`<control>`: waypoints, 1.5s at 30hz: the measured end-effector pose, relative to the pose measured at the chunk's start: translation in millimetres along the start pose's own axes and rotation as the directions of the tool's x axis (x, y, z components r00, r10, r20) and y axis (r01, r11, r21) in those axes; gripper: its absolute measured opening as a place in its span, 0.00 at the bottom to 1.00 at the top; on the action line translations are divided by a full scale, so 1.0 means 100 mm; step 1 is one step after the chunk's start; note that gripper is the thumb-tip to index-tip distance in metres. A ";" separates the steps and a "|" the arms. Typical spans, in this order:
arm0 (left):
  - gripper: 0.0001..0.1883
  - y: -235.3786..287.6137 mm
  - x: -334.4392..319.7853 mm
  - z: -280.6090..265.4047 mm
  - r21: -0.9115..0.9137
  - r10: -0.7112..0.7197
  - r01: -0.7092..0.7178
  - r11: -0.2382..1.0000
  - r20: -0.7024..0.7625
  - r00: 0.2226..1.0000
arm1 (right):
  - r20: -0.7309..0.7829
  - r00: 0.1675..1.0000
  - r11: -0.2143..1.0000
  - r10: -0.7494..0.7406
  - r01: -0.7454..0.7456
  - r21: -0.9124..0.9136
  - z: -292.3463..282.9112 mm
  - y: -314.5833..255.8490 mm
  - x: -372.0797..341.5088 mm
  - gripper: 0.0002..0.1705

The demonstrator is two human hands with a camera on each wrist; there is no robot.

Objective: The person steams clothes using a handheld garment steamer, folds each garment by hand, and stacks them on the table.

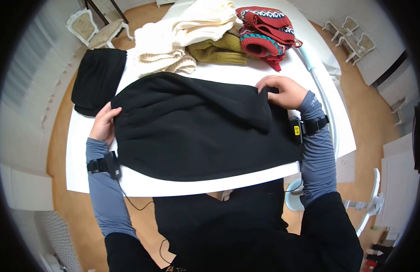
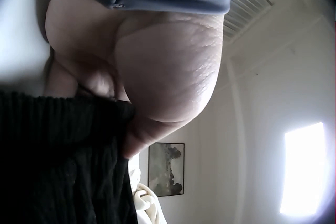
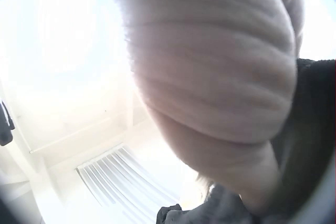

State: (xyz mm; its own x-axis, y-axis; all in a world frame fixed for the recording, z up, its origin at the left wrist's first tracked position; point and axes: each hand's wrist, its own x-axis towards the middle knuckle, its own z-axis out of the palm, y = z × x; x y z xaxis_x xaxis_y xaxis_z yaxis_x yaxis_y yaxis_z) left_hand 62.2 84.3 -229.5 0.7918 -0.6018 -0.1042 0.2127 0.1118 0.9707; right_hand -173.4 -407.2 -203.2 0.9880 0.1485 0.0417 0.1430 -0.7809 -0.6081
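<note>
A black garment (image 1: 196,131) of soft fabric lies spread across the white table in front of me, with a loose fold running along its upper side. At its left end my left hand (image 1: 104,121) pinches the edge between thumb and fingers. The left wrist view shows a ribbed band (image 2: 63,124) of this cloth in that grip. On the far right side, my right hand (image 1: 284,92) grips a raised corner of the fold, thumb tucked at the cloth. The right wrist view shows mostly the base of the right hand (image 3: 215,71), with dark cloth (image 3: 312,113) beside it.
A folded black garment (image 1: 99,79) lies at the table's back left. Cream knitwear (image 1: 173,38), an olive knit (image 1: 219,51) and a red patterned knit (image 1: 266,34) are piled at the back. A pale tube (image 1: 325,95) runs along the right side of the white table (image 1: 83,172).
</note>
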 end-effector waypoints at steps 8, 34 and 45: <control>0.20 0.00 -0.01 -0.15 -0.075 -0.119 0.122 0.990 0.035 0.992 | -0.043 0.840 0.546 0.541 -0.311 0.778 -0.04 0.29 -0.12 0.18; 0.16 -0.12 0.11 -0.21 0.162 0.053 -0.048 0.986 -0.026 0.998 | -0.013 0.681 0.645 0.733 -0.701 -0.305 -0.33 -0.09 -0.33 0.33; 0.20 -0.15 0.14 -0.22 0.172 0.070 -0.069 0.983 0.001 0.998 | 0.209 0.779 0.759 0.591 -0.449 -0.471 0.01 -0.83 -0.75 0.23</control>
State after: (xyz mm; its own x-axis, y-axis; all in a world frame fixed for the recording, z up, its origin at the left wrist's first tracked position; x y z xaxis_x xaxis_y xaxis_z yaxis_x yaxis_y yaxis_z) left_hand 82.8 92.0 -250.2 0.8039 -0.5936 -0.0356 0.0559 0.0158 0.9983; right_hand -259.0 -353.5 -156.6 0.8425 -0.2187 -0.4924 -0.3077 -0.9455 -0.1066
